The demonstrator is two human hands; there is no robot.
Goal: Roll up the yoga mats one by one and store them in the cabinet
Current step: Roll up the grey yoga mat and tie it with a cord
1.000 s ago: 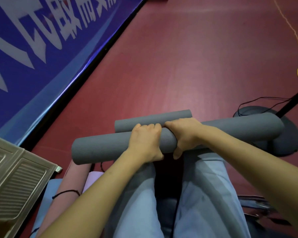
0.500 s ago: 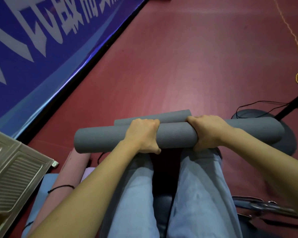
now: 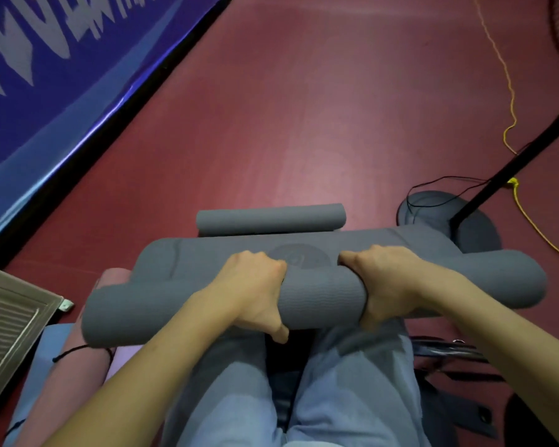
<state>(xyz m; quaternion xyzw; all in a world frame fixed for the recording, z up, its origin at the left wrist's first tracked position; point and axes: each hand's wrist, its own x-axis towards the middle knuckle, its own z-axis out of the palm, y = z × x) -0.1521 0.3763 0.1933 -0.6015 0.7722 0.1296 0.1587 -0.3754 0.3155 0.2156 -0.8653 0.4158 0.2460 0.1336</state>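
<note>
The grey mat roll [image 3: 320, 295], tight a second ago, now trails a loose flap toward 12 o'clock; left hand [image 3: 255, 291] and right hand [image 3: 388, 285] both grip it, so re-rolling seems needed.

grey mat [image 3: 320, 295] partly unrolled, flap now spread beyond the roll

Dim indoor light, soft pale sheen on the red floor [image 3: 304, 175] at centre, bright glare streak along the blue banner [image 3: 62, 101] lower edge, banner lettering motion-blurred, wide-angle bending at edges, dark lower right corner.
</note>
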